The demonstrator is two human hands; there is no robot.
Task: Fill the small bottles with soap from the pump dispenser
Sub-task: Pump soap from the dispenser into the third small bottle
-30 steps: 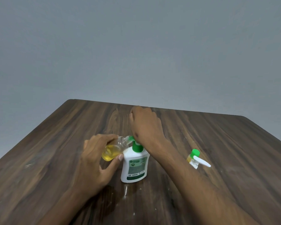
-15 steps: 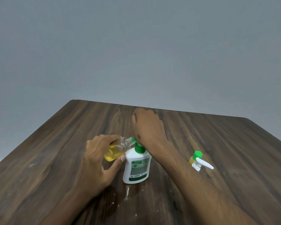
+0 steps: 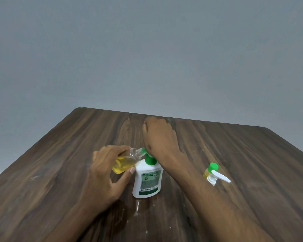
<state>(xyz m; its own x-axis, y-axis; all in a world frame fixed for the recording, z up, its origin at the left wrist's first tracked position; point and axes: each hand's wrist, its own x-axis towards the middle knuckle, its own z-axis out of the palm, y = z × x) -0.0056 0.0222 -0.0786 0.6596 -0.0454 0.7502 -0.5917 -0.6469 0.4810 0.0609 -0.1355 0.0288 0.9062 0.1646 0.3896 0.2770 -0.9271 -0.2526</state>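
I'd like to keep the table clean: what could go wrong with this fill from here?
1. The small bottle is held tilted at the green nozzle by the left hand; a hard pump could send soap past its narrow mouth.
2. The right hand presses from above while nothing steadies the dispenser, which might tip.

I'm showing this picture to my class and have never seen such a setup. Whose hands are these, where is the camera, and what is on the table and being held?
No machine here: a person wears a camera on the head, looking down at both hands. The left hand holds a small clear bottle of yellow soap, tilted with its mouth at the green spout. The right hand rests on top of the white pump dispenser, which stands on the wooden table. To the right is another small bottle beside a loose white pump top.
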